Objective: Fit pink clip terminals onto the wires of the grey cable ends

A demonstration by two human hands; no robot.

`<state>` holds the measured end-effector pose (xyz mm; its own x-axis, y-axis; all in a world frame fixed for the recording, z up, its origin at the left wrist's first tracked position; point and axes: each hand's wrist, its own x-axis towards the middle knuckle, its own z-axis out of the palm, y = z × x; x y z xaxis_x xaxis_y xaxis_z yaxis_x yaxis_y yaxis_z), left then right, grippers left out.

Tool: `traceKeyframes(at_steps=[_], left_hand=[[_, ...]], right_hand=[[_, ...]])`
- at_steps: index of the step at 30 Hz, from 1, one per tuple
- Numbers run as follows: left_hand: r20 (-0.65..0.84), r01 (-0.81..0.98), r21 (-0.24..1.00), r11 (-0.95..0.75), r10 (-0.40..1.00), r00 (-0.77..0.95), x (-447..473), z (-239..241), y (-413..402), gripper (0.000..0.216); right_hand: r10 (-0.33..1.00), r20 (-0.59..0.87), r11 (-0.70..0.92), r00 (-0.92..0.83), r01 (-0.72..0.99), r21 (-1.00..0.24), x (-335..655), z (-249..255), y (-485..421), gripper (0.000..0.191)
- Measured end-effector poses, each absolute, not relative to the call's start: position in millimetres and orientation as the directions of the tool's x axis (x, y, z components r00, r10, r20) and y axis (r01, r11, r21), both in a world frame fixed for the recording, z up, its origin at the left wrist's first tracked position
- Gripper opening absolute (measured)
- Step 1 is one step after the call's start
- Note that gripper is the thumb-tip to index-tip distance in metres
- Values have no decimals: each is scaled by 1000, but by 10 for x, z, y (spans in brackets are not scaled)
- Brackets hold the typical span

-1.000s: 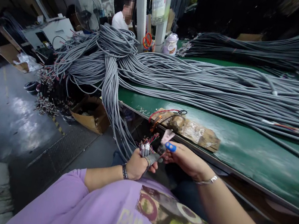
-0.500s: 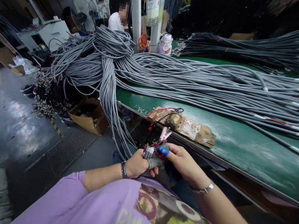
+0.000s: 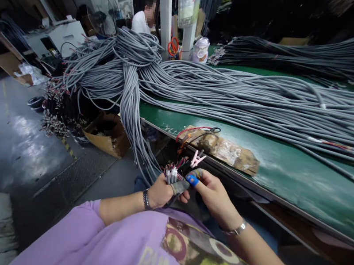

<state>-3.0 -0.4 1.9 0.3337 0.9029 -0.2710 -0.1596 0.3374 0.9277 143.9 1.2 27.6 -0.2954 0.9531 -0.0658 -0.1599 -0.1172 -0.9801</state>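
My left hand [image 3: 162, 192] is closed around the ends of a bundle of grey cables [image 3: 136, 137], which hangs down from the bench edge. White-sleeved tips with thin coloured wires [image 3: 172, 174] stick up out of that fist. Grey tape or finger cover wraps its thumb. Just to the right, my right hand [image 3: 209, 191] is pinched, with a blue cover [image 3: 192, 180] on the thumb and a greyish one on a finger. Whatever lies in the pinch is too small to make out. A pink clip [image 3: 197, 158] stands just beyond these fingertips, near the bench edge.
Long grey cables [image 3: 237, 92] cover much of the green bench [image 3: 292, 168]. A taped wooden block [image 3: 234, 154] with wires lies at its front edge. Darker cables [image 3: 293, 52] lie behind. A cardboard box [image 3: 105, 137] stands below, left. Another person [image 3: 143, 19] sits beyond a white post [image 3: 165, 5].
The wire tips in my left hand have shifted left and spread apart. My right hand has drawn slightly away from them, and the pink clip shows more fully. The view has turned slightly.
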Motion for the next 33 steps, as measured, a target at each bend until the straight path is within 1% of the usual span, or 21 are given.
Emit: traceKeyframes(at_steps=[3, 5, 8, 10, 12, 15, 19, 22, 24, 28, 33], left_hand=[[-272, -164, 928, 335, 908, 319, -36, 29, -12, 49], [-283, -208, 915, 347, 916, 285, -33, 13, -10, 48], [-285, -263, 904, 336, 935, 213, -31, -24, 6, 46], [-281, -262, 911, 318, 945, 169, -32, -44, 19, 45], [-277, -236, 923, 303, 951, 137, -32, -56, 28, 43], [-259, -186, 941, 282, 956, 141, -29, -59, 29, 40], [-230, -145, 954, 261, 952, 200, -26, -61, 15, 38], [-239, -137, 954, 268, 950, 200, -30, -81, 5, 39], [-242, -139, 953, 271, 950, 196, -35, -96, 1, 40], [-240, -166, 949, 266, 957, 161, -35, -109, 3, 41], [-271, -236, 929, 287, 958, 97, -24, -110, 24, 42]], right_hand=[[913, -63, -152, -403, -194, -969, 1413, 303, 62, 38], [915, -65, -136, -399, -152, -979, 1428, 258, 102, 38], [958, -94, -124, -272, -93, -988, 1484, 132, 140, 39], [976, -122, -139, -179, -82, -987, 1518, 62, 137, 41], [980, -134, -141, -147, -34, -989, 1528, 42, 119, 42], [976, -113, -102, -185, 68, -992, 1499, 100, 102, 39], [954, -115, -87, -276, 113, -990, 1449, 229, 130, 37], [937, -145, -111, -319, 123, -986, 1447, 295, 140, 36], [938, -158, -123, -309, 131, -984, 1456, 304, 129, 35], [969, -141, -119, -201, 117, -986, 1469, 208, 93, 31], [983, -148, -149, -110, -3, -989, 1454, 56, 76, 29]])
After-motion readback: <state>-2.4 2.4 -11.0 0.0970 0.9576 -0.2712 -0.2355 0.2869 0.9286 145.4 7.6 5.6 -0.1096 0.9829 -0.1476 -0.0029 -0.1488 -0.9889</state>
